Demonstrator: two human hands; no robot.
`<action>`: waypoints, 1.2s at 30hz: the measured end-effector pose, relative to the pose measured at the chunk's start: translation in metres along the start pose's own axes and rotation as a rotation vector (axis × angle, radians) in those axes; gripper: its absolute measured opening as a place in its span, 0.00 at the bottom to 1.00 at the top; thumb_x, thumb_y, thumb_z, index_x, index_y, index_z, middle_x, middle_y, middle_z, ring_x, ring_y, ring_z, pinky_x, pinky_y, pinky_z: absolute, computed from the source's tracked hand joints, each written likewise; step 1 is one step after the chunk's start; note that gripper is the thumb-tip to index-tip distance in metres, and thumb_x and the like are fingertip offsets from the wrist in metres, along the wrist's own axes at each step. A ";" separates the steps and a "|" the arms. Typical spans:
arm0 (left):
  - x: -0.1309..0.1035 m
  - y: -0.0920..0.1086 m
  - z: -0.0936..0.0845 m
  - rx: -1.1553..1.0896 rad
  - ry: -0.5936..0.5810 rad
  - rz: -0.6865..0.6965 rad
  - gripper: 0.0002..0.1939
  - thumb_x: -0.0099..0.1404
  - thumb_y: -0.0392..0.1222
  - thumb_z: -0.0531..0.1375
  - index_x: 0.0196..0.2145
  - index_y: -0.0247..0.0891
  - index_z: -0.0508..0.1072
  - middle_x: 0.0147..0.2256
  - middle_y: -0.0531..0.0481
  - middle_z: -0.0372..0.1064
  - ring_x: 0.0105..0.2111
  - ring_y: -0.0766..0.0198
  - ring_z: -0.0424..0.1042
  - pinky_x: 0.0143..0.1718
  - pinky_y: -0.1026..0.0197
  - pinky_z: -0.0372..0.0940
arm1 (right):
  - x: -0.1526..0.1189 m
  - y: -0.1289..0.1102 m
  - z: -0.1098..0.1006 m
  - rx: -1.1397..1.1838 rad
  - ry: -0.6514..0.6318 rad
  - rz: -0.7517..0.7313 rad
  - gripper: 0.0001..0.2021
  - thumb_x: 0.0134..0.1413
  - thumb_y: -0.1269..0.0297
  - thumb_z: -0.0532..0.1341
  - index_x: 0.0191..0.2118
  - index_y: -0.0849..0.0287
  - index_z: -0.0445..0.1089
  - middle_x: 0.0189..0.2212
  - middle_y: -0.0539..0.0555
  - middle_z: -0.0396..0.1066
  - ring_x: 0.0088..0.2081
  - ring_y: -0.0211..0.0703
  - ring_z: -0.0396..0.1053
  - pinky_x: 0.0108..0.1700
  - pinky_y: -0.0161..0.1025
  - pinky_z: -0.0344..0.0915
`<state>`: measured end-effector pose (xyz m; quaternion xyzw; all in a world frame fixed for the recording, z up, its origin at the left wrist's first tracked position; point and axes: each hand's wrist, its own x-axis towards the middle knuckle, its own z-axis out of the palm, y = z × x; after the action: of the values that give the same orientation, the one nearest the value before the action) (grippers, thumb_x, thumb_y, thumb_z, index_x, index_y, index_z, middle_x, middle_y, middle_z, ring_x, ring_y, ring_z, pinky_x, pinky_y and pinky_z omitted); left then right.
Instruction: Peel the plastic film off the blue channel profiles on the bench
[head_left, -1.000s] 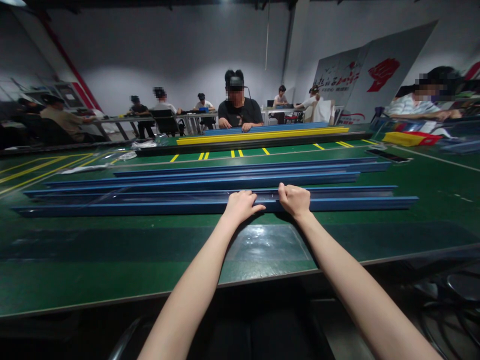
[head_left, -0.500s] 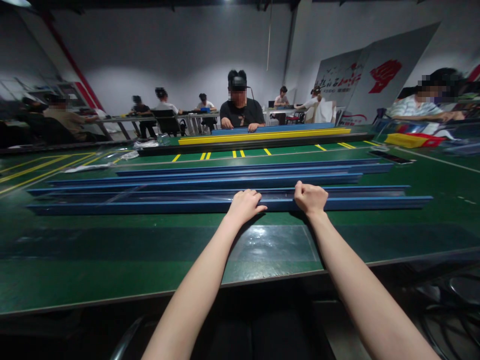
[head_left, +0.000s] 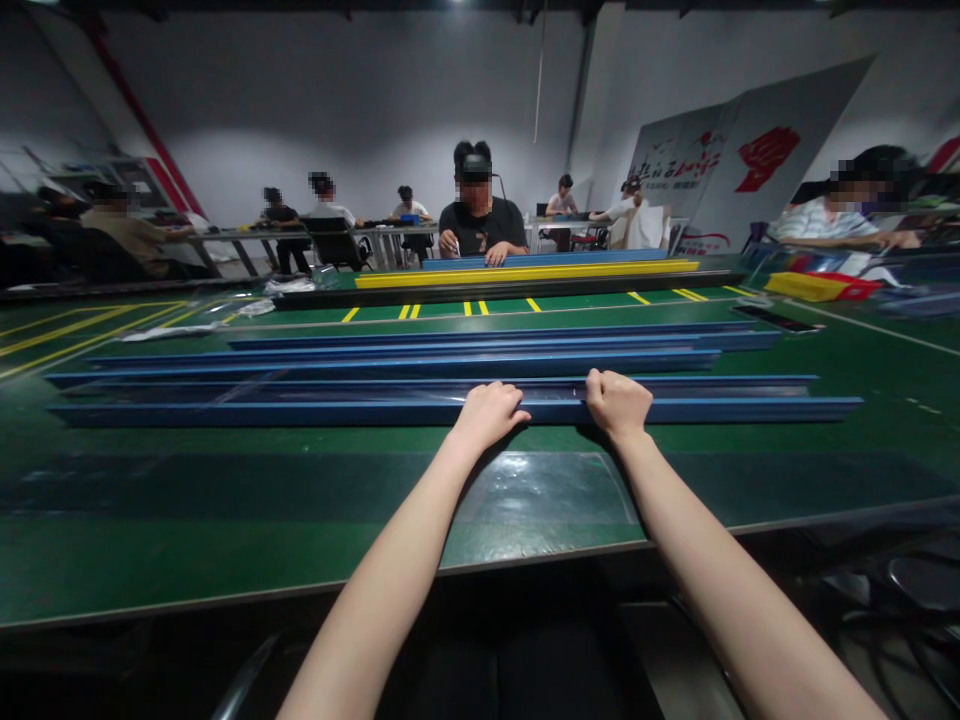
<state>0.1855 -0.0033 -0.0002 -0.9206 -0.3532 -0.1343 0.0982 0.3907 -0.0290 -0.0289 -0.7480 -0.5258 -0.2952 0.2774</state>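
Note:
A long blue channel (head_left: 225, 414) lies across the green table (head_left: 247, 560), nearest to me. My left hand (head_left: 491, 412) rests over its front wall near the middle, fingers bent over the edge and thumb on the front face. To the right, my right hand (head_left: 619, 402) is closed in a fist at the same channel; what its fingers hold is hidden. Clear film (head_left: 247, 385) shows in and over the channel's left part. Behind it lie more blue channels (head_left: 600, 362), side by side.
A flat clear sheet (head_left: 547, 490) lies near the table's front edge. Farther back are a yellow strip (head_left: 525, 272), a black strip (head_left: 450, 293), a phone (head_left: 772, 319) and a yellow-and-red tray (head_left: 817, 287). A person (head_left: 484, 220) sits opposite.
Both my hands stay at the front channel, nearly unmoved. The view has shifted slightly. The person opposite has raised one hand a little.

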 end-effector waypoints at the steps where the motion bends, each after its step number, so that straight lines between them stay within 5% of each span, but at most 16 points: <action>1: 0.000 0.000 0.000 0.003 -0.002 -0.001 0.13 0.60 0.50 0.54 0.32 0.38 0.69 0.36 0.49 0.70 0.38 0.60 0.67 0.36 0.61 0.61 | -0.001 -0.002 -0.001 0.011 -0.027 -0.028 0.23 0.54 0.60 0.45 0.17 0.63 0.67 0.19 0.57 0.69 0.20 0.36 0.61 0.23 0.34 0.40; 8: 0.000 0.000 0.000 0.021 -0.029 -0.019 0.13 0.60 0.50 0.54 0.34 0.39 0.69 0.36 0.49 0.71 0.39 0.60 0.68 0.37 0.62 0.61 | -0.005 -0.012 -0.006 0.033 -0.183 -0.264 0.24 0.57 0.58 0.44 0.21 0.59 0.72 0.24 0.55 0.73 0.24 0.37 0.65 0.26 0.35 0.44; 15: -0.001 0.000 -0.001 0.024 -0.041 -0.035 0.14 0.61 0.51 0.53 0.34 0.39 0.70 0.35 0.47 0.71 0.37 0.60 0.69 0.37 0.61 0.61 | -0.006 -0.021 -0.006 0.057 -0.174 -0.377 0.24 0.57 0.61 0.44 0.20 0.59 0.71 0.23 0.54 0.73 0.24 0.36 0.65 0.28 0.35 0.47; 36: 0.000 -0.002 0.001 -0.001 -0.056 -0.066 0.16 0.61 0.53 0.52 0.35 0.40 0.71 0.34 0.47 0.72 0.36 0.58 0.70 0.34 0.62 0.62 | -0.006 -0.024 -0.010 0.052 -0.253 -0.322 0.23 0.57 0.60 0.43 0.24 0.58 0.72 0.27 0.53 0.73 0.30 0.37 0.66 0.26 0.35 0.45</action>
<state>0.1848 -0.0015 -0.0013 -0.9120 -0.3859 -0.1116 0.0833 0.3644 -0.0330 -0.0238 -0.6780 -0.6767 -0.2257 0.1774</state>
